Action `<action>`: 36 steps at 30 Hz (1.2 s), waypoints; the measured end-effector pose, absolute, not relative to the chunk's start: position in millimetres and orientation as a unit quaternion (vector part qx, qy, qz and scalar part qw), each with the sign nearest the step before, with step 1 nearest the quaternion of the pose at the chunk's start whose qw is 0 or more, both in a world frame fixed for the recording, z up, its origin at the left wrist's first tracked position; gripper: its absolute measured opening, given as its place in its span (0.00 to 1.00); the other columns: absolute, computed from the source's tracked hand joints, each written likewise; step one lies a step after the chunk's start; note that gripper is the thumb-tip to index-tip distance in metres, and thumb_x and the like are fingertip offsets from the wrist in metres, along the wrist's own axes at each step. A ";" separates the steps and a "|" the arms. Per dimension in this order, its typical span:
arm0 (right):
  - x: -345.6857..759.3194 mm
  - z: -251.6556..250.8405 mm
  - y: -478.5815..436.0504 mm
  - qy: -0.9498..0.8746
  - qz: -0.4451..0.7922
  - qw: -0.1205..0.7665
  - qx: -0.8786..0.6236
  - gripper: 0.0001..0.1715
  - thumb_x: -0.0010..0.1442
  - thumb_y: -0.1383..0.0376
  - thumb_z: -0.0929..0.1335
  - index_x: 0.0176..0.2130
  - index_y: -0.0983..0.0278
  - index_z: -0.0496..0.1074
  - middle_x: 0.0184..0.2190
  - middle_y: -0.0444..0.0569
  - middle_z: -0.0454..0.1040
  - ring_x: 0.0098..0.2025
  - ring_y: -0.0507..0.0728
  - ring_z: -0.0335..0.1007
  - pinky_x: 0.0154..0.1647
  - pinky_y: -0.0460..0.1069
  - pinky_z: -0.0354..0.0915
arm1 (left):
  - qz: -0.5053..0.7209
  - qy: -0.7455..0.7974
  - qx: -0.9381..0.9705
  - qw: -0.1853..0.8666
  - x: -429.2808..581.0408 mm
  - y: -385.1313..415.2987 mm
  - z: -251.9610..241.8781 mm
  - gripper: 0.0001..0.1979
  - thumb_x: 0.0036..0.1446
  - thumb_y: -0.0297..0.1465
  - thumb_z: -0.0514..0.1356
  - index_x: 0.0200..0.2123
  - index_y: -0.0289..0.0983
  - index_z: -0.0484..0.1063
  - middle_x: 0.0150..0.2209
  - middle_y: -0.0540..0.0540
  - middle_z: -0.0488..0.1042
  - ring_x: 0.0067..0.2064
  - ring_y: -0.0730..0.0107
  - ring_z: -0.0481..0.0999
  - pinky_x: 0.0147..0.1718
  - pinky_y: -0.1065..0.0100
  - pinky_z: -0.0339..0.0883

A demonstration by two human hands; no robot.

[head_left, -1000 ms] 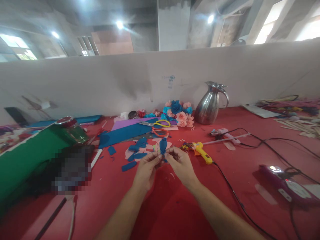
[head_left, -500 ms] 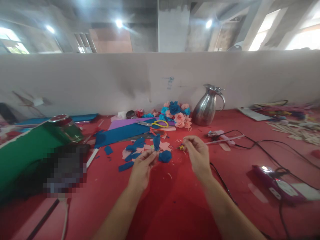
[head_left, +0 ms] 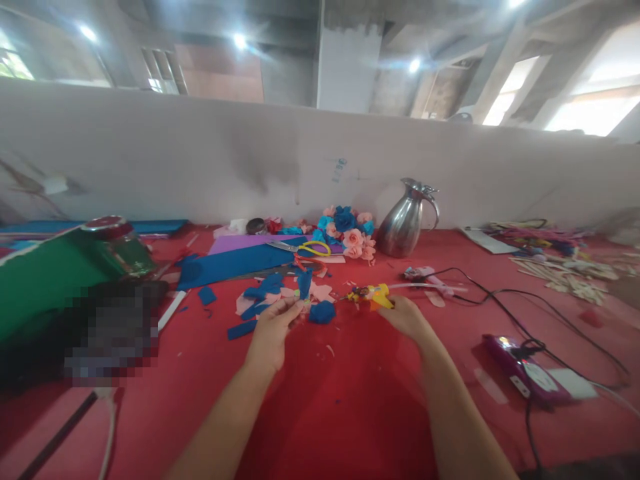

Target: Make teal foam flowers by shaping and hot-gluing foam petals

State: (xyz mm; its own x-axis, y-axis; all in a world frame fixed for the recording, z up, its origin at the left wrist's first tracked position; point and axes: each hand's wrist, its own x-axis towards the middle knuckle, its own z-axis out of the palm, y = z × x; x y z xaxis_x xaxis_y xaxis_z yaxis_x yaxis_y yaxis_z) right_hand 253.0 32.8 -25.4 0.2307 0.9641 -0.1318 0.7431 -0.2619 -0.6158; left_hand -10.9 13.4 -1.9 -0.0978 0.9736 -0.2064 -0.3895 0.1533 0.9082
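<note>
My left hand [head_left: 273, 327] pinches the lower end of a small blue paper petal [head_left: 303, 284] and holds it upright over the red table [head_left: 350, 400]. A rolled blue paper bud [head_left: 321, 312] lies on the table just right of that hand, untouched. My right hand [head_left: 406, 316] is wrapped round the handle of a yellow glue gun [head_left: 376, 294], whose nozzle points left toward the petal. Blue and pink paper scraps [head_left: 265, 293] lie behind my left hand.
Yellow-handled scissors [head_left: 310, 248] rest on blue and purple sheets [head_left: 235, 261]. Finished paper roses [head_left: 350, 230] and a steel jug [head_left: 405, 220] stand by the white wall. A purple power strip [head_left: 525, 370] with black cables lies right. A green roll [head_left: 55, 280] sits left.
My right hand let go of the blue piece, moved right and took hold of the glue gun. The blue bud now lies on the table. My left hand kept the petal.
</note>
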 end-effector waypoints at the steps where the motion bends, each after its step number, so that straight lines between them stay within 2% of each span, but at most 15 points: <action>1: 250.4 -23.9 33.4 -0.545 0.309 0.271 -0.731 0.03 0.46 0.66 0.66 0.25 0.63 0.66 0.21 0.46 0.70 0.27 0.57 0.69 0.24 0.47 0.54 | 0.575 0.470 0.310 0.594 -11.7 14.0 -2.8 0.15 0.31 0.34 0.72 0.24 0.33 0.76 0.21 0.51 0.73 0.23 0.79 0.67 0.26 0.74 0.59; 3: 243.7 -19.6 31.2 -0.486 0.439 0.385 -0.650 0.05 0.44 0.67 0.68 0.26 0.63 0.66 0.21 0.44 0.71 0.26 0.55 0.69 0.24 0.46 0.57 | 0.584 0.466 0.308 0.589 -12.8 14.6 -4.4 0.15 0.31 0.34 0.72 0.24 0.33 0.76 0.21 0.51 0.72 0.23 0.79 0.66 0.25 0.74 0.58; 5: 234.8 -13.7 25.2 -0.428 0.551 0.470 -0.541 0.12 0.42 0.67 0.71 0.31 0.63 0.68 0.27 0.47 0.74 0.28 0.55 0.71 0.27 0.46 0.61 | 0.590 0.462 0.304 0.588 -13.0 14.7 -5.4 0.15 0.31 0.34 0.72 0.24 0.33 0.76 0.20 0.51 0.71 0.22 0.80 0.65 0.23 0.74 0.56; 7: 224.2 -6.9 17.8 -0.391 0.620 0.500 -0.461 0.18 0.43 0.63 0.73 0.35 0.63 0.69 0.32 0.49 0.76 0.29 0.54 0.71 0.26 0.46 0.62 | 0.593 0.460 0.299 0.590 -12.6 14.4 -5.6 0.15 0.30 0.34 0.72 0.23 0.33 0.76 0.20 0.51 0.71 0.22 0.80 0.64 0.22 0.75 0.54; 9: 213.2 -1.5 11.4 -0.378 0.647 0.507 -0.427 0.20 0.47 0.56 0.73 0.37 0.63 0.68 0.30 0.48 0.76 0.25 0.53 0.69 0.23 0.46 0.60 | 0.594 0.459 0.297 0.590 -11.8 14.3 -5.9 0.15 0.29 0.34 0.72 0.23 0.33 0.76 0.21 0.51 0.72 0.22 0.80 0.64 0.22 0.75 0.54; 12: 199.4 0.7 5.3 -0.401 0.631 0.511 -0.423 0.20 0.50 0.52 0.72 0.36 0.62 0.66 0.24 0.44 0.74 0.20 0.50 0.64 0.22 0.45 0.57 | 0.594 0.464 0.300 0.585 -11.4 14.8 -6.9 0.16 0.29 0.35 0.72 0.24 0.33 0.76 0.21 0.51 0.72 0.22 0.80 0.64 0.22 0.74 0.54; 16: 190.7 -1.6 1.3 -0.478 0.577 0.505 -0.429 0.21 0.52 0.50 0.70 0.36 0.63 0.66 0.19 0.41 0.68 0.20 0.49 0.61 0.23 0.45 0.55 | 0.591 0.476 0.296 0.580 -11.7 15.2 -7.7 0.16 0.29 0.35 0.72 0.24 0.33 0.76 0.21 0.50 0.72 0.23 0.80 0.65 0.23 0.74 0.54; 22: 184.7 1.7 -1.5 -0.517 0.543 0.512 -0.419 0.25 0.51 0.46 0.69 0.35 0.63 0.64 0.25 0.42 0.67 0.20 0.48 0.57 0.22 0.46 0.53 | 0.590 0.479 0.301 0.576 -11.5 14.8 -6.6 0.15 0.31 0.35 0.72 0.24 0.34 0.76 0.22 0.51 0.72 0.23 0.79 0.65 0.23 0.73 0.53; 26: 181.4 -0.3 -0.7 -0.538 0.532 0.498 -0.423 0.23 0.52 0.46 0.68 0.31 0.63 0.64 0.24 0.41 0.65 0.20 0.48 0.56 0.23 0.46 0.53 | 0.586 0.472 0.321 0.575 -12.2 15.5 -7.6 0.13 0.34 0.35 0.71 0.23 0.34 0.75 0.21 0.51 0.72 0.23 0.79 0.64 0.23 0.73 0.53; 36: 179.0 -2.9 -0.7 -0.545 0.533 0.484 -0.430 0.25 0.52 0.46 0.68 0.37 0.63 0.65 0.24 0.41 0.64 0.20 0.48 0.55 0.22 0.46 0.54 | 0.587 0.473 0.313 0.578 -12.7 14.7 -7.3 0.14 0.33 0.35 0.71 0.24 0.33 0.76 0.21 0.51 0.71 0.22 0.79 0.63 0.23 0.72 0.52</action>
